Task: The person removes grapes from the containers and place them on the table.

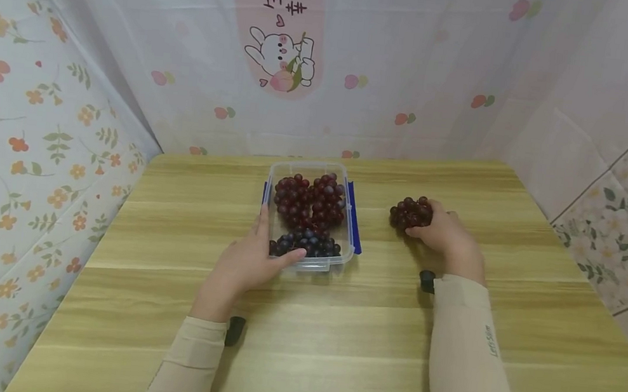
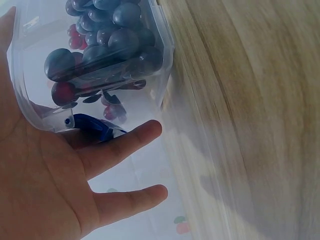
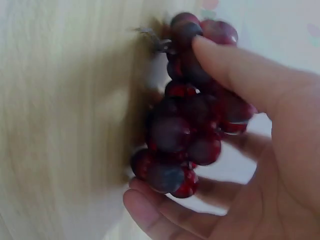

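Observation:
My right hand (image 1: 450, 237) holds a bunch of red grapes (image 1: 411, 213) at the right of the table. In the right wrist view, the thumb lies on one side of the bunch (image 3: 182, 130) and the fingers curl along the other. My left hand (image 1: 243, 259) rests at the near left corner of a clear plastic food box (image 1: 353, 257), thumb along the front rim and straight fingers along the left side. Inside the box are red grapes (image 1: 293, 201) toward the back and dark blue-black grapes (image 1: 309, 241) at the front. Two fingers (image 2: 131, 202) spread beside the box.
A blue side clip (image 1: 355, 219) hangs folded out on the box's right. The wood-grain table (image 1: 321, 350) meets a printed white curtain (image 1: 409, 59) at the back and a flowered curtain (image 1: 16, 190) at the left. Black wrist-camera mounts (image 1: 427, 281) sit at both wrists.

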The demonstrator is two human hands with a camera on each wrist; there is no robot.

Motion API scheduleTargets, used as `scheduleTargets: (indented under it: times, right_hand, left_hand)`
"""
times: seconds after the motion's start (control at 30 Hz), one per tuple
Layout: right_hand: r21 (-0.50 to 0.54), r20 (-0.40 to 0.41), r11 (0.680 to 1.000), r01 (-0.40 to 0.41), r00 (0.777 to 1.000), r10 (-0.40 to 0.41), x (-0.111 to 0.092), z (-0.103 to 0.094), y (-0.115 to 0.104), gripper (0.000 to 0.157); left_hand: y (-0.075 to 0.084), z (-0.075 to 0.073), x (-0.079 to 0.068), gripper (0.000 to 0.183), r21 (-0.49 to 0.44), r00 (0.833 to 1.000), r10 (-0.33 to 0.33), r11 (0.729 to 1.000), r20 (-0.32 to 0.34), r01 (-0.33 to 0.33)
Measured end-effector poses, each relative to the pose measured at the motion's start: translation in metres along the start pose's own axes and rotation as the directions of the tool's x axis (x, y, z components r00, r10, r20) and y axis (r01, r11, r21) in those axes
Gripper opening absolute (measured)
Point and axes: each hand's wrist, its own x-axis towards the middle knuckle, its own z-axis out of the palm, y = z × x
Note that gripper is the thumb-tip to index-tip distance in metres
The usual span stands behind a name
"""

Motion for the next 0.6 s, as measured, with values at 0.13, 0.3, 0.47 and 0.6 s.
scheduleTargets:
  times: [0.13,0.3,0.47,0.6]
  right_hand:
    - [0.032,-0.038,0.998,-0.061,0.997,0.062,0.004,0.003,-0.003,0.095]
    - [0.038,-0.042,0.995,-0.093,0.995,0.095,0.004,0.003,-0.008,0.097]
    - [0.012,-0.033,0.998,-0.06,0.998,0.061,-0.002,-0.004,-0.016,0.094]
    - [-0.036,-0.051,0.999,-0.017,0.999,0.015,-0.007,-0.013,-0.026,0.091]
  left_hand:
    - [0.0,-0.001,0.0,0.137,-0.009,1.0,-0.001,1.0,0.007,0.001]
    - [0.0,-0.001,0.0,0.137,-0.018,1.0,0.003,1.0,0.002,-0.003]
    - [0.0,0.0,0.001,0.137,-0.021,1.0,0.0,1.0,0.005,0.0]
    - [-0.001,0.0,0.001,0.137,-0.016,1.0,-0.001,1.0,0.004,0.001]
